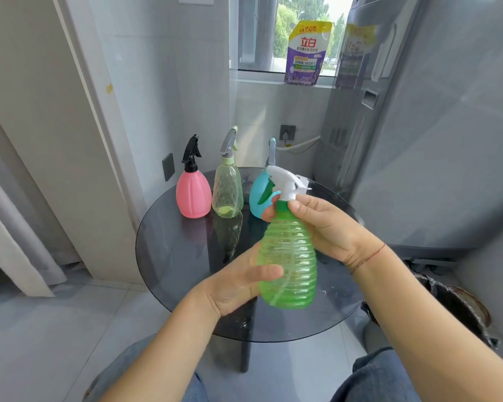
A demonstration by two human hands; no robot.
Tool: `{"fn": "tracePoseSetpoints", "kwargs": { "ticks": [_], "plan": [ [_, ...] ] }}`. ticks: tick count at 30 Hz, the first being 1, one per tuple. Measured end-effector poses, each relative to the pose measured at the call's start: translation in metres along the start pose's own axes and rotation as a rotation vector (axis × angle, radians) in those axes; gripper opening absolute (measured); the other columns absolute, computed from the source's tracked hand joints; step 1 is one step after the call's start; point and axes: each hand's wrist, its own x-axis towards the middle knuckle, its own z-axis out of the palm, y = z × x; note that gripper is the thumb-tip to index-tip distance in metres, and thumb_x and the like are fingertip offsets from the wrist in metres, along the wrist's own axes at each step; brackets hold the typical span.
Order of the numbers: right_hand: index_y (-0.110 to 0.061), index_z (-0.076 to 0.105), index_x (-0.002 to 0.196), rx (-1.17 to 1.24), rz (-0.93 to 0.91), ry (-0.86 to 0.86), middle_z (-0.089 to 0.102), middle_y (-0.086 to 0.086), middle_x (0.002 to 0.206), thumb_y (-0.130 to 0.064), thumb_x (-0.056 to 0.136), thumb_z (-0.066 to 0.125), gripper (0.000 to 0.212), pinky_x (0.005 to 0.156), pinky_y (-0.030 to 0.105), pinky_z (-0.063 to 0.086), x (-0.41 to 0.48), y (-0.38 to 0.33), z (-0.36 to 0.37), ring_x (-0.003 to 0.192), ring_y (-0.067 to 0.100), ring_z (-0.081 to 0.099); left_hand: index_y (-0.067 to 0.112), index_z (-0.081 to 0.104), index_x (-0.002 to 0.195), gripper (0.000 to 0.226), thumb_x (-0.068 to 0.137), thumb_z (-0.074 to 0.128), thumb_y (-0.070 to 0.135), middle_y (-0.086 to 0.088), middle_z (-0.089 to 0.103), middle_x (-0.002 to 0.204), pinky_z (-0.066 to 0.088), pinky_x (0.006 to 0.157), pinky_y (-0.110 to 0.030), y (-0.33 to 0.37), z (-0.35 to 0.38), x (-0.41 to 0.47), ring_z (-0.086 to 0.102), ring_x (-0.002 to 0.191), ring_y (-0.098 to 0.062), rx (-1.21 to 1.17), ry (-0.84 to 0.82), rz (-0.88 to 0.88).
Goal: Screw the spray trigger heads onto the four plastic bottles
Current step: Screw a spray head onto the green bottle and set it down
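Grey wall tiles and a pale tiled floor are seen surrounding a round dark glass table (pixel 169 256), above which the work is being carried out. A ribbed green bottle (pixel 288 265) is being held in the air over the near part of the table, slightly tilted. Its lower body is being gripped by the left hand (pixel 238 285), with the thumb laid across the front of the ribs. The neck of the bottle is being pinched by the right hand (pixel 325 224), whose fingers are being closed around the green collar just under the white spray trigger head (pixel 285 181). The head is being shown seated on the neck with its nozzle pointing right; whether it is fully tightened cannot be told.

Three more bottles are being shown standing upright in a row at the far edge of the table, each already carrying a trigger head: a pink bottle (pixel 192 195) with a black head on the left, a clear yellowish bottle (pixel 227 190) with a grey head just beside it, and a blue bottle (pixel 257 195) partly hidden behind the held one.

A purple and yellow refill pouch (pixel 305 53) is being shown propped on the window ledge behind. Denim-clad knees are being shown at the bottom edge.
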Motion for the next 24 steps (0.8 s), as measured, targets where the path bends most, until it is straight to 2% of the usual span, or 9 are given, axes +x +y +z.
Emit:
{"fn": "tracePoseSetpoints", "kwargs": {
  "ticks": [3, 5, 7, 9, 14, 16, 20, 22, 24],
  "plan": [
    [-0.004, 0.067, 0.099, -0.244, -0.072, 0.33, 0.074, 0.011, 0.092, -0.02, 0.084, 0.065, 0.023, 0.075, 0.035, 0.058, 0.006, 0.008, 0.002, 0.077, 0.019, 0.069, 0.023, 0.053, 0.122, 0.073, 0.057, 0.086, 0.025, 0.0, 0.067, 0.119, 0.054, 0.089, -0.029, 0.001, 0.014, 0.016, 0.065, 0.108, -0.015, 0.263, 0.41, 0.003],
    [-0.007, 0.066, 0.093, -0.316, -0.173, 0.51, 0.074, 0.012, 0.089, -0.017, 0.086, 0.067, 0.012, 0.073, 0.036, 0.056, 0.012, 0.019, 0.008, 0.071, 0.018, 0.069, 0.029, 0.048, 0.12, 0.081, 0.049, 0.087, 0.032, 0.003, 0.064, 0.12, 0.051, 0.093, -0.034, -0.002, 0.029, 0.026, 0.061, 0.112, -0.016, 0.468, 0.717, 0.015],
    [-0.009, 0.065, 0.092, -0.305, -0.235, 0.579, 0.075, 0.013, 0.088, -0.017, 0.088, 0.067, 0.009, 0.07, 0.035, 0.056, 0.015, 0.024, 0.01, 0.068, 0.018, 0.068, 0.032, 0.042, 0.126, 0.092, 0.047, 0.085, 0.043, 0.007, 0.054, 0.125, 0.046, 0.101, -0.04, -0.004, 0.037, 0.032, 0.051, 0.12, -0.017, 0.663, 0.856, 0.017],
    [-0.009, 0.066, 0.09, -0.277, -0.253, 0.541, 0.074, 0.013, 0.087, -0.017, 0.089, 0.065, 0.008, 0.068, 0.035, 0.056, 0.014, 0.02, 0.005, 0.068, 0.02, 0.067, 0.036, 0.04, 0.128, 0.096, 0.044, 0.083, 0.053, 0.008, 0.048, 0.129, 0.043, 0.105, -0.039, -0.001, 0.032, 0.032, 0.046, 0.125, -0.016, 0.69, 0.768, -0.001],
    [-0.003, 0.067, 0.092, -0.123, -0.201, 0.342, 0.072, 0.009, 0.089, -0.029, 0.083, 0.062, 0.028, 0.069, 0.034, 0.058, 0.004, 0.009, -0.003, 0.073, 0.02, 0.067, 0.031, 0.06, 0.124, 0.058, 0.071, 0.082, 0.037, 0.001, 0.065, 0.123, 0.051, 0.097, -0.047, 0.02, -0.003, 0.01, 0.062, 0.115, -0.023, 0.081, 0.003, -0.155],
    [0.001, 0.064, 0.099, -0.129, -0.184, 0.334, 0.072, 0.01, 0.092, -0.026, 0.086, 0.061, 0.03, 0.071, 0.034, 0.058, 0.004, 0.011, 0.002, 0.075, 0.02, 0.067, 0.026, 0.06, 0.126, 0.06, 0.071, 0.083, 0.027, -0.001, 0.066, 0.121, 0.051, 0.096, -0.048, 0.017, -0.008, 0.007, 0.062, 0.113, -0.023, 0.072, -0.006, -0.16],
    [0.002, 0.059, 0.105, -0.257, -0.219, 0.558, 0.073, 0.017, 0.098, -0.013, 0.09, 0.063, 0.022, 0.081, 0.035, 0.056, 0.01, 0.015, 0.013, 0.082, 0.02, 0.068, 0.026, 0.047, 0.121, 0.08, 0.054, 0.091, 0.02, 0.002, 0.062, 0.118, 0.052, 0.085, -0.024, 0.004, 0.009, 0.019, 0.062, 0.103, -0.008, 0.45, 0.621, 0.012],
    [-0.007, 0.055, 0.099, -0.3, -0.222, 0.718, 0.071, 0.025, 0.105, -0.015, 0.089, 0.066, 0.017, 0.084, 0.041, 0.056, 0.016, 0.022, 0.02, 0.085, 0.021, 0.066, 0.025, 0.04, 0.129, 0.093, 0.052, 0.092, 0.023, 0.003, 0.049, 0.122, 0.046, 0.094, -0.032, -0.005, 0.023, 0.026, 0.052, 0.111, -0.015, 0.775, 0.93, 0.092],
    [-0.012, 0.051, 0.096, -0.343, -0.232, 0.815, 0.067, 0.032, 0.107, -0.017, 0.088, 0.067, 0.019, 0.091, 0.055, 0.051, 0.019, 0.026, 0.023, 0.086, 0.025, 0.063, 0.021, 0.034, 0.137, 0.101, 0.053, 0.091, 0.027, 0.0, 0.042, 0.126, 0.04, 0.104, -0.039, -0.012, 0.035, 0.031, 0.042, 0.119, -0.02, 0.868, 0.996, 0.132]
  ]
}}
